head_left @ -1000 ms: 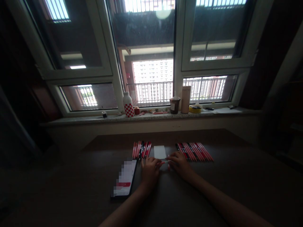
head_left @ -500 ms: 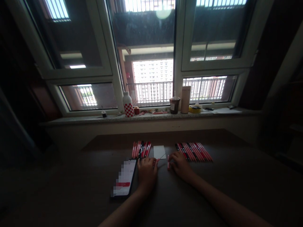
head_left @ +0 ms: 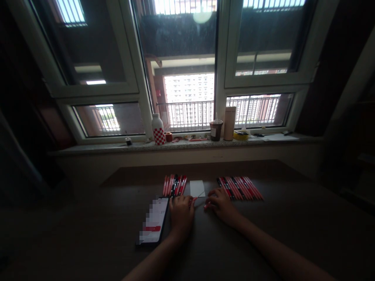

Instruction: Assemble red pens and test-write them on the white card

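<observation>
My left hand (head_left: 182, 214) rests on the table, closed around a pink pen part (head_left: 194, 199). A thin rod (head_left: 200, 194) like a refill sticks out of it toward the upper right, over a white paper square (head_left: 197, 187). My right hand (head_left: 222, 205) is closed on a short pink pen piece (head_left: 206, 207), mostly covered by the fingers. Beyond the left hand lies a row of pink, red and black pens (head_left: 175, 185). A wider row of similar pens (head_left: 240, 187) lies just past my right hand.
A phone (head_left: 155, 222) with a lit screen lies left of my left hand on the dark table (head_left: 117, 218). On the windowsill (head_left: 137, 146) stand a checked bottle (head_left: 158, 130), a brown drink cup (head_left: 216, 130), a tall tan container (head_left: 229, 123) and a yellow tape roll (head_left: 240, 135).
The pink piece in my right hand has turned from standing lengthwise to lying more level, and its near end has shifted left. My left hand has barely moved.
</observation>
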Demonstrator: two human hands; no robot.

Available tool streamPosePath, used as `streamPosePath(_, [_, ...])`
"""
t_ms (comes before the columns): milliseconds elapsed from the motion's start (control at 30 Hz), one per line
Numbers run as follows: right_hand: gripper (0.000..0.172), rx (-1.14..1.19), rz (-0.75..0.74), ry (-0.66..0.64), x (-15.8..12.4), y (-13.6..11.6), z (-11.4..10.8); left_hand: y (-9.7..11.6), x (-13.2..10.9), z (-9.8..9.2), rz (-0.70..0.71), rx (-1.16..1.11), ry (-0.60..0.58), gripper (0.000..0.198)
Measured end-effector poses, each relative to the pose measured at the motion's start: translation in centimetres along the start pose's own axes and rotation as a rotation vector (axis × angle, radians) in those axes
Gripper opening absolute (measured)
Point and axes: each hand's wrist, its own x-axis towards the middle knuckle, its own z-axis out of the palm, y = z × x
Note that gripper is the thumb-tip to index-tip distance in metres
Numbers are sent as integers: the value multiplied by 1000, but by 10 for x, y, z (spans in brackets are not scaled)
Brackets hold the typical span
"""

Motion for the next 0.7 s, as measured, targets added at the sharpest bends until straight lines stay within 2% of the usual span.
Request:
streamPosePath(333, [12,65,37,67,2,-6,-8,0,-1,-1,-3,-5,5,26])
streamPosePath(700, [11,-3,132,183,2,5,-3,2,-1,-2,-20,-2,-20,23])
